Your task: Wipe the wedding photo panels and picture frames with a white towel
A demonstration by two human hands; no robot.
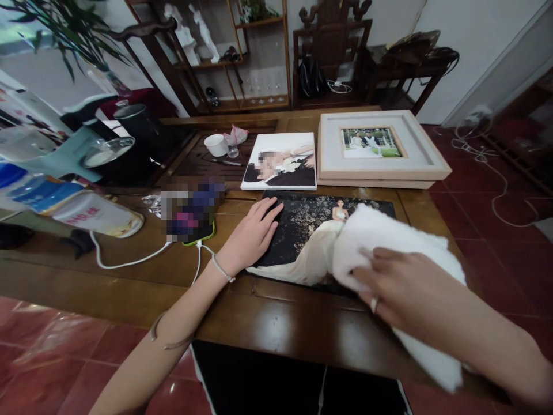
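Across middle of frame: wooden table. Flat on it, centre: dark photo panel. Right of centre, over panel's right part: bunched white cloth. Upper right: stacked pale frames; just left, white-edged photo print. Lower right: right hand, blurred, fingers curled onto cloth. Centre: left hand, fingers spread flat on panel's left end. Left of centre: green-edged phone. Upper left of centre: white cup.
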